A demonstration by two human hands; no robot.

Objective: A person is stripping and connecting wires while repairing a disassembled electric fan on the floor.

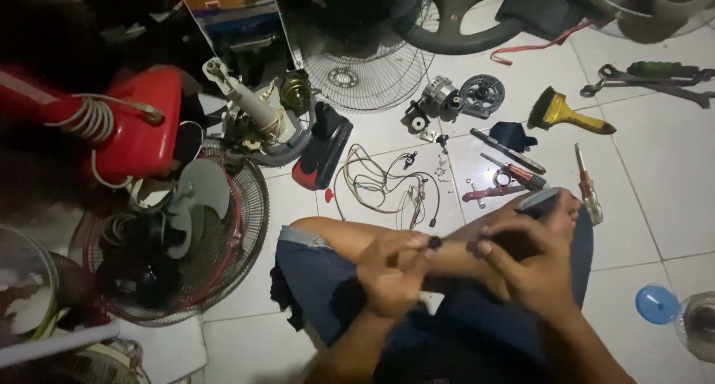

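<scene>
I sit cross-legged on a white tiled floor. My left hand (393, 274) is closed around a small dark part (434, 242) whose tip shows past the fingers. My right hand (530, 259) is curled over a dark object pressed against my knee; what it is stays hidden. Both hands are close together above my lap in blue shorts (313, 276). A loose bundle of pale wires (383, 183) lies on the floor just beyond my knees.
A fan motor (434, 99), screwdrivers (588, 190), a yellow-handled brush (566, 114), pliers (648, 78) and small screws lie ahead. Fan grilles (357, 64), a red fan body (141, 123), and a grille with grey blades (238, 227) crowd the left. A blue cap (655, 303) sits right.
</scene>
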